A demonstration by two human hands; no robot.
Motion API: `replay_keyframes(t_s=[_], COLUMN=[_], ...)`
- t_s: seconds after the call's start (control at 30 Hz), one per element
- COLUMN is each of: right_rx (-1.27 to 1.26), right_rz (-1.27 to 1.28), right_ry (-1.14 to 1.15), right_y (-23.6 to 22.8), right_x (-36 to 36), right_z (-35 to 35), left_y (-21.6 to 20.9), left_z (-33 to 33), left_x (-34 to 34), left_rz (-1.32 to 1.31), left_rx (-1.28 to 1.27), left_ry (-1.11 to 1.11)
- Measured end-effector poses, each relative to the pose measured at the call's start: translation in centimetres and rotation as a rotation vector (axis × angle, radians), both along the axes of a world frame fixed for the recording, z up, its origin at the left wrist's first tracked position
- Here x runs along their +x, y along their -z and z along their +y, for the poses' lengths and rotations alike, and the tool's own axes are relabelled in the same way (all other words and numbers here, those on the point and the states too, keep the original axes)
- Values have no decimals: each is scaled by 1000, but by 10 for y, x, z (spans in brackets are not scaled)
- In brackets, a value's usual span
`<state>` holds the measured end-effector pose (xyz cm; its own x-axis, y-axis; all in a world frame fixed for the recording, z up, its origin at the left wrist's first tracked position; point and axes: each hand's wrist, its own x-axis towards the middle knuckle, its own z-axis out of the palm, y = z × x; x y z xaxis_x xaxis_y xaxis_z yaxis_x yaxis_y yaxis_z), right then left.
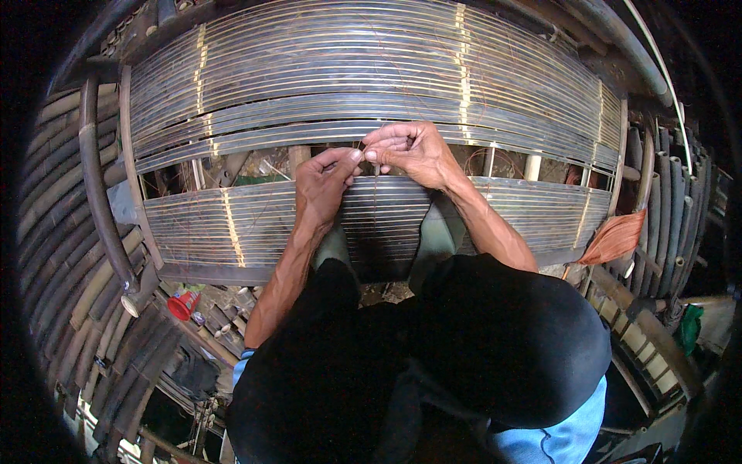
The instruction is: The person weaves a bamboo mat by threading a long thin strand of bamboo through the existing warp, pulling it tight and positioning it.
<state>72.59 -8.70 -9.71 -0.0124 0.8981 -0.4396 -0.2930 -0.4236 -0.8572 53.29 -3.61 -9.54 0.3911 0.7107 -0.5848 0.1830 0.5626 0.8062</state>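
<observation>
Watching remotely, I see the left hand (320,182) and the right hand (417,157) with fingers pinched closed, apparently on a thin strand (360,145), above the open gap of the slatted panel (332,66). Slats (525,213) on both sides seem already laid; the gap is not yet filled.

The dark slatted panel (332,77) lies gapped lengthwise.

The person wears black trousers (510,340); light-blue cloth (560,433); greyish-green footwear (437,233).
</observation>
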Motion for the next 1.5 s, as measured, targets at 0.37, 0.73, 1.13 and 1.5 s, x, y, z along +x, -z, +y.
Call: replay_keyframes(t_s=[0.37,0.73,1.13,1.5], right_rx=[16,173,615,373], right_rz=[-132,-809,-795,-856], right_ry=[-78,-312,-331,-150], right_y=[0,-35,0,7], right_x=[1,12,13,7], right_z=[-2,-8,-6,-15], left_y=[-1,1,7,6], left_z=[8,17,21,3], left_x=[-4,-8,-10,14], left_rz=[23,6,23,298], left_rx=[17,-143,-43,1064], left_ry=[122,198,407,272])
